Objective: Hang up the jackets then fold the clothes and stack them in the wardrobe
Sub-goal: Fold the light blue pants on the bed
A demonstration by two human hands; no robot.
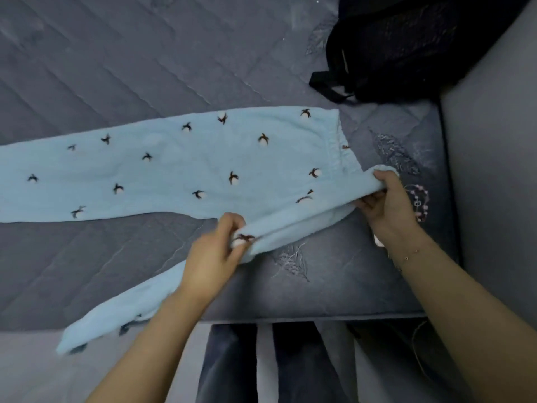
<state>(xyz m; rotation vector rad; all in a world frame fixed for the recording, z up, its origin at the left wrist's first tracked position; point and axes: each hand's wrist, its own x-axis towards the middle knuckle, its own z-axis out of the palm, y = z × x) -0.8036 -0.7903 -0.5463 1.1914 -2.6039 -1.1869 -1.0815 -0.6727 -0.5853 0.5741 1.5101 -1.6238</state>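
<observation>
- Head view: light-blue fleece trousers [180, 170] with small dark motifs are spread on a quilted grey bed cover [96, 71], a flat surface that suits folding.
- One leg is laid flat across the cover; its long axis runs left to right, with the cuff end pointing left, out of frame, and the elastic waistband pointing right.
- The other leg is lifted off the cover and trails down toward the lower left, over the bed edge.
- The left hand [215, 257] is clamped on this raised leg near the crotch, fingers curled round a bunch of fabric.
- The right hand [386, 205] is pinched on the near corner of the waistband, thumb on top, so the edge between the two hands is held taut.
- By this hold, the raised leg appears to be readied for laying over the flat one, a first lengthwise fold.
- A black bag [406, 48] with a strap is left at the upper right, apart from the trousers.
- A bead bracelet [421, 202] lies on the cover just beside the right hand.
</observation>
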